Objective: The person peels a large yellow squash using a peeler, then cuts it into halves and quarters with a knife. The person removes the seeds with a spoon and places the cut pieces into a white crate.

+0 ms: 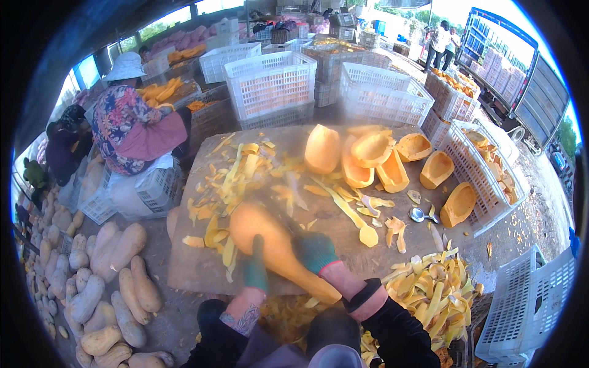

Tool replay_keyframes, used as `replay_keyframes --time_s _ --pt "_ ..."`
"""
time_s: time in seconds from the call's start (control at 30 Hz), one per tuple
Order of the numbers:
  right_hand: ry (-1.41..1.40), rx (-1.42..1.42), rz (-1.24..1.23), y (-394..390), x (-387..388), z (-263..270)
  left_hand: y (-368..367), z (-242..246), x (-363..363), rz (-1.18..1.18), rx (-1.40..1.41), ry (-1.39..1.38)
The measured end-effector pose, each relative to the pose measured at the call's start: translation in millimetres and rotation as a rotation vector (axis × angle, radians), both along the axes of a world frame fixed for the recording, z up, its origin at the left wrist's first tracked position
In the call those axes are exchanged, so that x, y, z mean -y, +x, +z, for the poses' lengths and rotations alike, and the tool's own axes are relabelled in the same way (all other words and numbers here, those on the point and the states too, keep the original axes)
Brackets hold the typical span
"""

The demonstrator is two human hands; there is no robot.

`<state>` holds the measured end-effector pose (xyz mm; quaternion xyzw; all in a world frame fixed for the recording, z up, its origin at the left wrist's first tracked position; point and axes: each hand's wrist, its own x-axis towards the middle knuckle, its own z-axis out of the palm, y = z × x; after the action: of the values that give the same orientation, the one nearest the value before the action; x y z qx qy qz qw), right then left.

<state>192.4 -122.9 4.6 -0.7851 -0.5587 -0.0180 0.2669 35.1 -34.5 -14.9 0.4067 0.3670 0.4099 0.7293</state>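
A peeled, long-necked squash (269, 241) lies aslant over the near edge of a wooden board (193, 257), its round end away from me and its neck towards my lap. My left hand (256, 264), in a green knit glove, grips its left side. On the other side is my right hand (315, 252), gloved alike and blurred by motion close above the neck. Whether it holds a tool is hidden by the blur. Peel strips (228, 184) litter the board. Hollowed squash halves (372, 149) sit at its far right, beside a peeled squash piece (322, 149) standing upright.
A metal spoon (418, 214) rests at the board's right. Peel is heaped (428, 294) by my right knee. Unpeeled squashes (103, 294) cover the floor at left. Plastic crates (271, 85) line the far side; another crate (487, 184) holds squash pieces. A seated co-worker (129, 119) is at far left.
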Motion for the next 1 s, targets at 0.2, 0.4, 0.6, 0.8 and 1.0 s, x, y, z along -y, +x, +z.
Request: replay_keyframes --time_s 0.2,0.4,0.6,0.8,1.0 --pt "0.172 -1.125 -0.31 5 87 -8 28 33 -66 -0.478 -0.457 0.292" --pt "0.342 -0.863 -0.462 16 123 -19 7 47 -29 -0.498 -0.84 1.17" --pt "0.363 -0.356 -0.335 -19 117 -30 17 29 -40 -0.58 -0.876 1.048" --pt "0.375 0.022 -0.37 -31 75 -44 48 38 -40 -0.548 -0.807 0.748" --pt "0.175 0.191 -0.5 -45 47 -56 48 37 -37 -0.507 -0.752 0.784"
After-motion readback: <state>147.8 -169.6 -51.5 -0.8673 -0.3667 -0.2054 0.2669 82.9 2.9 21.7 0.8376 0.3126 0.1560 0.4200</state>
